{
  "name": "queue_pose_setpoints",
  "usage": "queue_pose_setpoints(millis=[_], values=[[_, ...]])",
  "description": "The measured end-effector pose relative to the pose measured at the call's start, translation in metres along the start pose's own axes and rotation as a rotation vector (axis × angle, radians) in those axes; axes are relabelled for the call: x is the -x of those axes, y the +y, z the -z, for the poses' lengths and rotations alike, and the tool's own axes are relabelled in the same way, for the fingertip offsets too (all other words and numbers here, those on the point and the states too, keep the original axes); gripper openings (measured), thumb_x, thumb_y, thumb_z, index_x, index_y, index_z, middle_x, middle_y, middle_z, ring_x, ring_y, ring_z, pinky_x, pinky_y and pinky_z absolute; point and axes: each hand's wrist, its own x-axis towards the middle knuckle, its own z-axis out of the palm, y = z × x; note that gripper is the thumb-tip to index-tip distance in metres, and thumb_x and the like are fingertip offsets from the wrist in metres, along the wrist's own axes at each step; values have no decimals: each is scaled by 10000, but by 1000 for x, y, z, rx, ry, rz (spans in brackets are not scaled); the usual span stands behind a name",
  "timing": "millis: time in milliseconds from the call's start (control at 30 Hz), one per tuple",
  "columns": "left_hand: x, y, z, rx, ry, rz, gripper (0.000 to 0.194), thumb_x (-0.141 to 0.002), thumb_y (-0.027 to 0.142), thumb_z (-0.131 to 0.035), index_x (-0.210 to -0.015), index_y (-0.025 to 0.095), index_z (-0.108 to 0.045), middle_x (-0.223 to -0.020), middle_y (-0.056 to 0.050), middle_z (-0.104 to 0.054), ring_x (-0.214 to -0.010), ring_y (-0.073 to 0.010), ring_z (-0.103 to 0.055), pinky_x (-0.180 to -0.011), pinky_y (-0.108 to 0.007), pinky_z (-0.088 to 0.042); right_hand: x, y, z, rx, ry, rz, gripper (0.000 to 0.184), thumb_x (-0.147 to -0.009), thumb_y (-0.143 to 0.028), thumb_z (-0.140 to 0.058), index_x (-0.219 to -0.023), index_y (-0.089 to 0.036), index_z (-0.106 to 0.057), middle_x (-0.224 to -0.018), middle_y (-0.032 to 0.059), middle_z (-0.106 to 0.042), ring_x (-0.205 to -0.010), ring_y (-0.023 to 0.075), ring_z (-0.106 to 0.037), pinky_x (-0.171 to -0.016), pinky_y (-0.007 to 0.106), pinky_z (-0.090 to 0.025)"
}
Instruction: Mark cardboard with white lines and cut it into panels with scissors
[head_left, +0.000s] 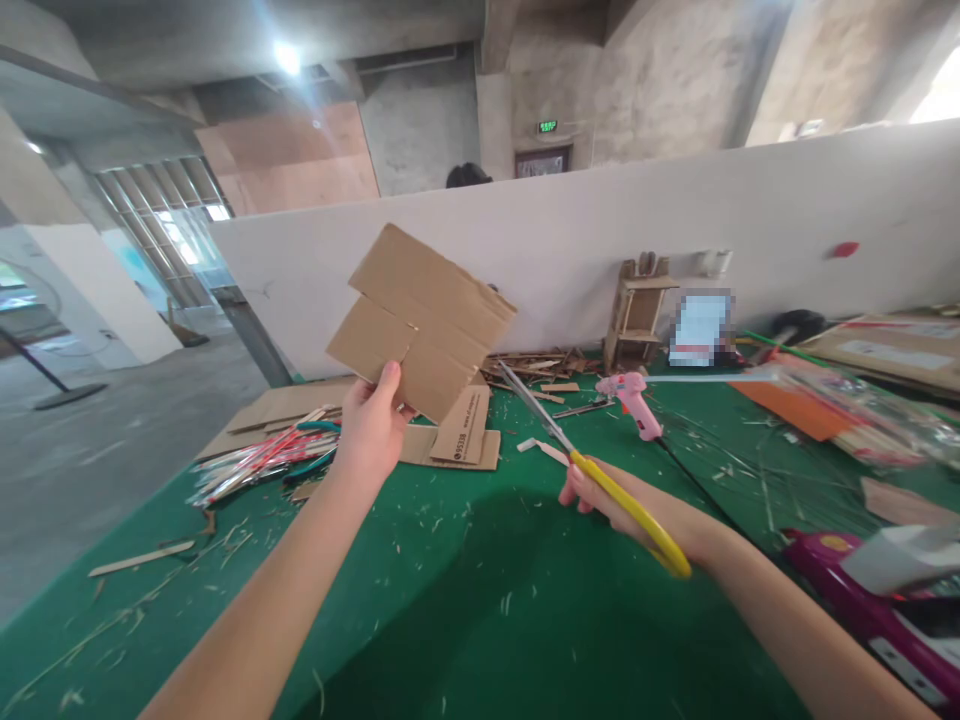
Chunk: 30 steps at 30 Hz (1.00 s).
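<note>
My left hand [375, 425] pinches a piece of brown cardboard [424, 320] by its lower edge, thumb on the near face. The cardboard is held up tilted above the table, with a crease and a short slit near its middle. In my right hand [607, 495] is a pair of scissors [630, 505] with yellow handles, its metal blades pointing up and left toward the cardboard but apart from it. Part of the right hand's fingers is hidden behind the handle. Beneath the held piece lie more cardboard pieces [461, 425], one with printed text.
A pink glue gun [634, 400] with a cable lies on the green table [450, 600]. Wrapped sticks [262, 455] are at left, wood scraps [540, 365] and a small wooden stand [637, 310] at the back, before a white partition [570, 230]. A purple device [832, 570] sits at right.
</note>
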Motion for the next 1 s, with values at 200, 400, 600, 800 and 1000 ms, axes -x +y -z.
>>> queue_pose_setpoints(millis=[200,400,600,800,1000], values=[[5,-2,-3,-89,-34,37,344,-621,312,-786,-884,186,-604,-915,-27,-703,-841,-187,-652,-712,-307,-521,2,0,5,64,-73,16,422,-860,-587,-431,-804,-242,-667,-721,16,-596,-671,168,-536,-579,260,-432],[10,-2,-6,-91,-72,57,317,-647,314,-773,-886,185,-610,-908,-26,-701,-816,-176,-654,-705,-300,-527,1,6,2,-17,-20,115,366,-793,-581,-545,-767,-237,-665,-715,13,-613,-638,168,-537,-586,277,-466],[14,1,-6,-113,-231,161,293,-710,324,-730,-947,189,-621,-1024,-53,-691,-896,-190,-648,-733,-314,-536,0,1,5,130,-91,85,499,-841,-637,-408,-831,-190,-631,-782,28,-600,-681,162,-543,-635,288,-481],[18,3,-5,-227,-293,215,473,-641,244,-785,-1081,180,-620,-1104,-96,-672,-956,-241,-639,-737,-341,-550,0,-1,6,202,-143,102,528,-866,-640,-346,-857,-184,-611,-788,40,-585,-698,171,-537,-637,296,-476],[20,-1,-9,-255,-239,141,533,-644,257,-781,-1141,184,-604,-1098,-104,-678,-920,-234,-653,-661,-296,-556,0,-2,7,231,-152,124,531,-888,-623,-305,-856,-183,-600,-806,44,-591,-687,164,-536,-612,281,-463]])
